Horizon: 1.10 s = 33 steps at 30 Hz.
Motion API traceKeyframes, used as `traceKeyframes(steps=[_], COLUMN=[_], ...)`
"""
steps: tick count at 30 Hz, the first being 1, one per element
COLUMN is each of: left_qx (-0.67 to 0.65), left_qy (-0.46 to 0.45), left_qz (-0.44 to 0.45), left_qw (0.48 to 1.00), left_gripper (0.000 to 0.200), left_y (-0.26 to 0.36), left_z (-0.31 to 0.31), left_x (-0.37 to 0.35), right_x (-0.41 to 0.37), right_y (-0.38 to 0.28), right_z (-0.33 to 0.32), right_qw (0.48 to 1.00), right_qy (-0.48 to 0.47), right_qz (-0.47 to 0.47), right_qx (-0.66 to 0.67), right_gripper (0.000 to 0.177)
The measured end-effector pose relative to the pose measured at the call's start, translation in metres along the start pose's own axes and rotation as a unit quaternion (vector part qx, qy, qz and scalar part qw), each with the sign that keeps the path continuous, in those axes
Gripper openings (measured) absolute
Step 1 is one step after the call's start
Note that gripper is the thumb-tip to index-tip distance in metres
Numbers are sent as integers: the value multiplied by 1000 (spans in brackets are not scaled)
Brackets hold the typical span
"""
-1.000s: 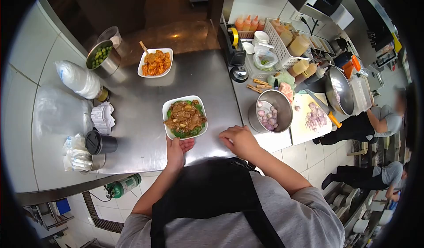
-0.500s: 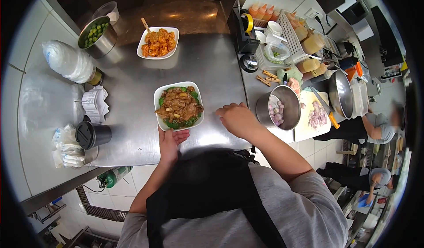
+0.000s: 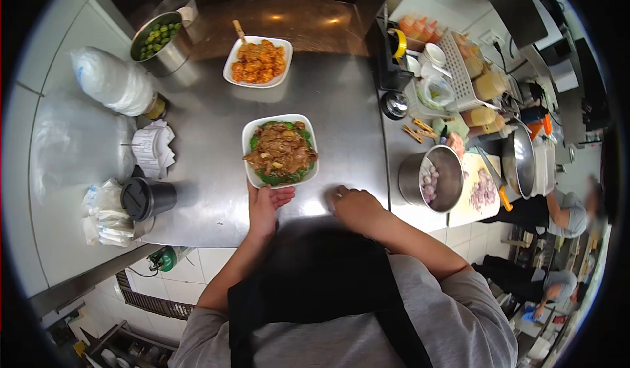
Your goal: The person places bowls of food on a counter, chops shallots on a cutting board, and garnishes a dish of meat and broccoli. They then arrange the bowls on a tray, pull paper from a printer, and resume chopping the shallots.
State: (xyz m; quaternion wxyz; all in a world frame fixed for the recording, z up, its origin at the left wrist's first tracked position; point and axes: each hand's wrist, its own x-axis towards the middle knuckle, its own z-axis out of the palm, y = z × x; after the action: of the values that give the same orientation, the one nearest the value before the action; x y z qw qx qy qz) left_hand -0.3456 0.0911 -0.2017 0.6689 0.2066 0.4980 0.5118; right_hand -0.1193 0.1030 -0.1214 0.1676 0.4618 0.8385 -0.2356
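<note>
A white square bowl (image 3: 247, 132) of saucy brown sliced meat (image 3: 282, 151) on green vegetables stands on the steel counter in front of me. At its near rim is my left hand (image 3: 266, 209), palm up with its fingers stretched out and its thumb against the bowl's corner. My right hand (image 3: 361, 210) is low over the counter, right of the bowl and apart from it. Its fingers are curled in and the tips are blurred; what they hold, if anything, is hidden. Farther back sits a second white bowl (image 3: 233, 79) of orange glazed pieces (image 3: 259, 60), with a clothespin (image 3: 239, 31) on its rim.
A steel pot (image 3: 443, 192) with peeled shallots and a cutting board (image 3: 464, 215) with chopped ones and a knife (image 3: 495, 179) lie right. At left stand a pot of green fruit (image 3: 174, 53), plastic cups (image 3: 115, 82) and a black-lidded cup (image 3: 157, 199). Two people are far right.
My right hand has moved nearer to me across the counter. My left hand stays at the bowl's near rim. The whole view has shifted and turned slightly with my head.
</note>
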Motion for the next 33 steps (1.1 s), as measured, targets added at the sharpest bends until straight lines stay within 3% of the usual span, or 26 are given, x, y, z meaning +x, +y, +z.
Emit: traceKeyframes(steps=[15,24,28,30,33], left_qx=[-37,-3,-5,-9,-2], left_qy=[-48,-47,-52,-63,-60], left_qz=[-4,-29,-15,-23,-16], left_qw=[998,998,999,998,998], left_gripper=[38,37,36,53,53], left_y=[-4,7,4,-1,-2], left_z=[-17,-15,-17,-22,-21], left_x=[9,11,13,18,18], right_x=[11,7,5,4,-2], right_y=[-20,-30,-30,-30,-34], right_z=[-10,-3,13,20,16], right_qw=[997,990,991,991,991], right_qy=[-62,-121,-99,-87,-81], right_qz=[40,71,83,82,86], right_qx=[20,-30,-31,-57,-60], right_gripper=[26,51,55,56,56])
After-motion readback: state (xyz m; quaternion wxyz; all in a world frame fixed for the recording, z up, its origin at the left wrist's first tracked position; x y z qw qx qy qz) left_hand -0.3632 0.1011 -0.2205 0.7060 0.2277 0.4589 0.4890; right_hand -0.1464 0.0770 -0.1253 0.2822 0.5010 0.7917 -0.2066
